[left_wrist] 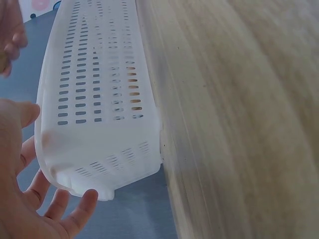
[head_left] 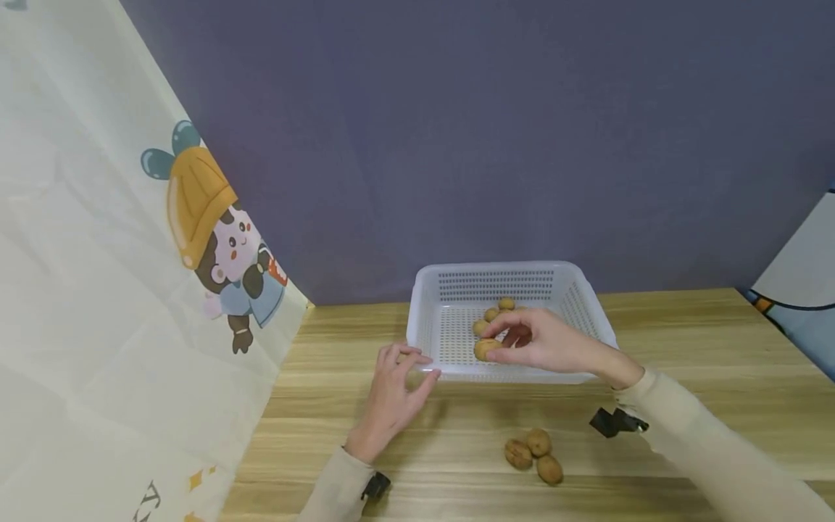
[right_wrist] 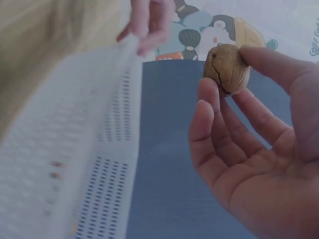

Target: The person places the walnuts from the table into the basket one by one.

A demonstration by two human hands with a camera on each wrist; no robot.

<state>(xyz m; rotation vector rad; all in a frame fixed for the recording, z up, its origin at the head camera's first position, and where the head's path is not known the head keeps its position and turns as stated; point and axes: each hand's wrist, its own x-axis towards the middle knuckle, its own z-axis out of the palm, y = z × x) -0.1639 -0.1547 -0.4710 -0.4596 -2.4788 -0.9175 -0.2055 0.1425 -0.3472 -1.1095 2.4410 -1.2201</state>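
My right hand point(head_left: 538, 341) pinches a walnut point(right_wrist: 227, 69) between thumb and fingertips, over the white plastic basket point(head_left: 424, 312). A dark crack runs down this walnut's shell in the right wrist view. Several more walnuts point(head_left: 507, 303) lie inside the basket, partly hidden behind that hand. My left hand point(head_left: 394, 395) holds the basket's near left corner, its thumb at the front rim and its fingers spread along the side in the left wrist view. In front of the basket, three walnuts point(head_left: 538, 442) sit close together on the wooden table point(head_left: 450, 478).
Behind the table's far edge rises a dark blue-grey panel point(head_left: 489, 145), close to the basket's back wall. A pale sheet with a cartoon figure point(head_left: 222, 239) hangs on the left. Another printed sheet point(head_left: 802, 268) shows at the right edge.
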